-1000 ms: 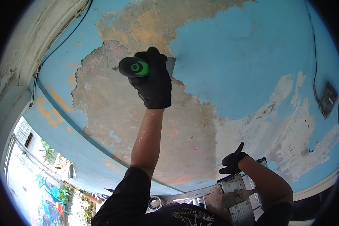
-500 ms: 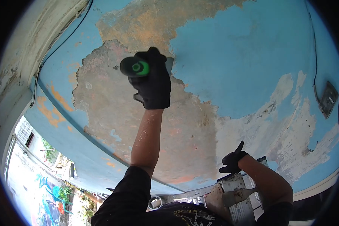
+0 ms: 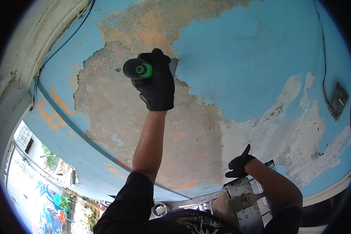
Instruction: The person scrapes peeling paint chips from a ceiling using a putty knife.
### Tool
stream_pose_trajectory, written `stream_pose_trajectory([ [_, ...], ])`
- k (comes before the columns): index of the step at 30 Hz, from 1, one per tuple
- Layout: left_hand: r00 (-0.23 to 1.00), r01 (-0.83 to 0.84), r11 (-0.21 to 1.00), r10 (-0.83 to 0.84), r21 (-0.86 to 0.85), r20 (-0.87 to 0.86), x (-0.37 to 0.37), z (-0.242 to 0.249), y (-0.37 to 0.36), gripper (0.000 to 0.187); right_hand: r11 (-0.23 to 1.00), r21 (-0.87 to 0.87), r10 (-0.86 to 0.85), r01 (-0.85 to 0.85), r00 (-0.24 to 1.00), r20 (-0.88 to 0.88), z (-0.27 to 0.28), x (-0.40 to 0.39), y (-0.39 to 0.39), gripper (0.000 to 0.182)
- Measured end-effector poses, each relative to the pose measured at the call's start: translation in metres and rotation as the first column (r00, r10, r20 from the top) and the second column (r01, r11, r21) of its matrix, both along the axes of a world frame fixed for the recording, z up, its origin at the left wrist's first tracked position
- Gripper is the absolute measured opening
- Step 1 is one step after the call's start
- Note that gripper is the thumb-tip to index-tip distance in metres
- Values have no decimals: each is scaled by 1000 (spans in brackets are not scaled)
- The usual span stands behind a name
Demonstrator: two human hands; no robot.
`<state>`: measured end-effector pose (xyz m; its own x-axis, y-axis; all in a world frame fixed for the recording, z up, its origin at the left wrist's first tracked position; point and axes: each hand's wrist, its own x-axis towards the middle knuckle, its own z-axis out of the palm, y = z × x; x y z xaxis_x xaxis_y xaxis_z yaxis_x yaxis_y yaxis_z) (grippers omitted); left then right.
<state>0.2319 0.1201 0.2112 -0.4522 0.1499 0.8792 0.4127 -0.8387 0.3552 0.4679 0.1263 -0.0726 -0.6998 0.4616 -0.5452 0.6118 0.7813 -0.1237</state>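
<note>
My left hand, in a black glove, is wrapped round the black and green handle of a scraper. Its flat grey blade shows past my knuckles, at the border between bare plaster and blue paint. Lower on the right, my right hand, also gloved in black, has its fingers apart and holds nothing. It hovers near a stained metal piece close to my body.
A switch box with a cable is on the wall at the right. A bucket stands low by my left arm. Outside at the lower left are plants and blue things. A dark cable runs along the upper left.
The view has shifted very slightly. My left hand still grips the scraper at nearly the same place on the wall, and my right hand has barely moved.
</note>
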Motion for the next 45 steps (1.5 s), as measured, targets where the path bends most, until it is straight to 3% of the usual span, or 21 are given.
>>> stream_pose_trajectory([
  [7,990,141,989,-141,40,7,0,-4,-8,11,1000,-1,5,-5,1000,11,5,-2,2,75],
  [9,999,43,998,-42,54,-17,-10,-8,0,10,1000,-14,11,-11,999,35,5,-2,0,76],
  [11,991,129,991,-130,-36,-38,-12,-9,-12,7,1000,0,23,-23,1000,-1,7,0,1,76],
  [12,971,226,974,-222,29,-85,-14,-9,-15,9,1000,-21,-2,4,996,89,19,-4,-2,76],
  [17,992,118,983,-110,-139,64,-1,-17,-11,12,997,-74,-4,6,999,37,31,-6,-6,76],
  [19,916,-144,971,58,-192,-396,2,-45,-27,14,977,-21,-214,213,976,-41,61,-10,-21,80],
  [20,904,-166,955,48,-246,-424,7,-67,-43,11,972,-104,-233,211,927,-295,54,-12,-19,79],
  [22,917,-184,888,0,-422,-398,17,-111,-79,15,962,-179,-270,205,811,-520,51,-13,-22,82],
  [24,948,-205,777,6,-596,-318,30,-149,-106,22,854,-482,-434,-198,243,-868,71,-25,-35,84],
  [25,955,-231,723,39,-652,-295,39,-166,-116,27,862,-474,-427,-179,249,-869,85,-28,-45,84],
  [27,950,-138,766,-78,-629,-303,48,-202,-127,24,954,-204,-170,-218,165,-971,106,-38,-70,80],
  [28,909,-218,827,-22,-518,-417,49,-208,-129,29,919,-336,-315,-209,125,-941,90,-49,-81,74],
  [29,856,-292,874,57,-388,-514,50,-213,-131,34,921,-338,-311,-195,155,-938,85,-55,-86,74],
  [31,832,-190,800,-177,-569,-526,40,-211,-132,42,907,-419,-420,43,152,-895,89,-66,-91,60],
  [33,851,-135,773,-231,-621,-472,26,-207,-136,43,875,-482,-485,56,103,-869,111,-69,-87,51],
  [35,928,-161,766,-96,-622,-359,5,-191,-145,47,1000,-2,-2,-13,-9,-1000,141,-74,-72,36],
  [36,940,-185,769,-44,-612,-339,-15,-191,-141,43,946,290,275,146,112,-955,157,-77,-66,25],
  [37,948,-208,770,6,-603,-319,-40,-194,-135,39,882,446,437,155,86,-895,176,-86,-57,20],
  [39,977,-162,693,14,-702,-212,-93,-197,-127,20,766,639,627,74,136,-767,214,-98,-54,21],
  [41,963,238,752,-102,-615,249,-144,-210,-113,18,702,712,698,35,166,-696,241,-120,-53,21],
  [45,959,-38,686,229,-727,167,-200,-196,-115,36,609,788,792,-91,136,-596,268,-166,-46,22],
])
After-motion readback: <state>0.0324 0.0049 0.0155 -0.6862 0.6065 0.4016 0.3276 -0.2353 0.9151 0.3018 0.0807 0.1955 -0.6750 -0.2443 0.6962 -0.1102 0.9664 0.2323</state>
